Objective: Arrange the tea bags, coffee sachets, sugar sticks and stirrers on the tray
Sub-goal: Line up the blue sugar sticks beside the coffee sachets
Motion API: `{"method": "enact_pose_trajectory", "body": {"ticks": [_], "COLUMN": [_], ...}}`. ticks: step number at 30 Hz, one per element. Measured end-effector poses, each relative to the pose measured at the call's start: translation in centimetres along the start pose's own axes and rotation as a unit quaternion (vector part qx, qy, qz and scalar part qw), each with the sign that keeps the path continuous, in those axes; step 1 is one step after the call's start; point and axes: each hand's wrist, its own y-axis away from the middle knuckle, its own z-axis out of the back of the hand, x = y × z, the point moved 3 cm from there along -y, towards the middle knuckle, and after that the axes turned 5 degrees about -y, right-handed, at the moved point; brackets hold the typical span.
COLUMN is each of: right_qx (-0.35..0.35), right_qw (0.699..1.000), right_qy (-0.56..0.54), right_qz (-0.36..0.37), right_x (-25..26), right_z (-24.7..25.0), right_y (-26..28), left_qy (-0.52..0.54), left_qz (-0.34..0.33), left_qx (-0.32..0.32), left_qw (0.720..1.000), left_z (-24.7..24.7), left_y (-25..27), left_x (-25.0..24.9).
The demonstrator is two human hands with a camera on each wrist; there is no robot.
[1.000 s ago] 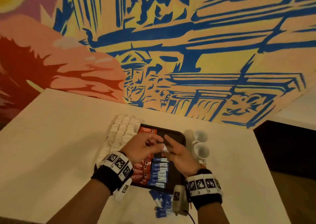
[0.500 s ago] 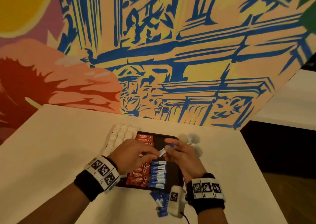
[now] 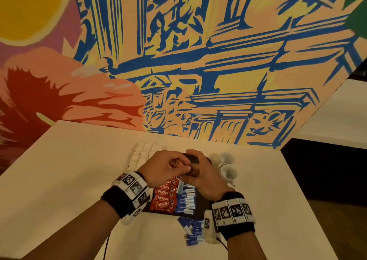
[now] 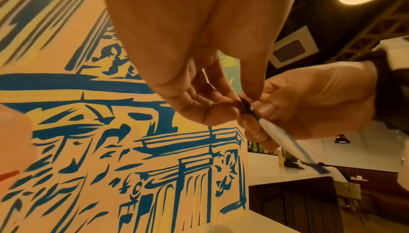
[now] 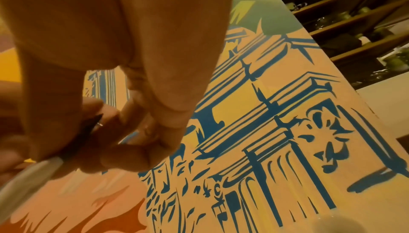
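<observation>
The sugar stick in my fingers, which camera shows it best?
The left wrist view: the blue-and-white sugar stick sticks out in full, pinched by both the left hand and right hand. The right wrist view shows only a blurred white end; the head view hides it behind the hands.

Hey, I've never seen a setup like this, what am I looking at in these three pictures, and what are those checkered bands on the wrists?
No machine here: a person works with bare hands, wearing wristbands with printed markers and small cameras. One picture comes from a head camera looking down; the other two look along each wrist at the fingers. On the white table lies a dark tray with rows of red Nescafe sachets and blue-and-white sugar sticks. More blue sticks lie loose in front of it, two white cups to its right. The left hand and right hand meet above the tray, both pinching one sugar stick.
</observation>
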Motion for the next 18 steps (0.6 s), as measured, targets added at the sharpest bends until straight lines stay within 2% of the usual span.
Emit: {"method": "enact_pose_trajectory", "body": {"ticks": [3, 7, 10, 14, 18], "right_qx": [-0.020, -0.050, -0.089, -0.107, -0.070], "right_qw": [1.000, 0.997, 0.992, 0.985, 0.985], "right_qy": [0.003, -0.045, -0.076, -0.116, -0.113], "right_qz": [-0.014, -0.042, -0.042, -0.069, -0.109], "right_x": [-1.0, -2.0, -3.0, -4.9, -7.4], "right_z": [0.6, 2.3, 4.0, 5.4, 6.5], "right_y": [-0.1, 0.4, 0.1, -0.8, -1.8], "left_qy": [0.028, 0.121, 0.156, 0.083, -0.022], "left_qz": [0.008, 0.063, 0.094, 0.102, 0.102], "left_qx": [-0.010, -0.034, -0.023, 0.034, 0.055], "left_qw": [1.000, 0.990, 0.983, 0.991, 0.993], "left_z": [-0.5, -0.5, -0.9, -2.1, -3.3], "left_y": [-0.5, -0.7, -0.9, -1.8, -3.0], "left_x": [0.6, 1.4, 2.5, 3.5, 4.7]}}
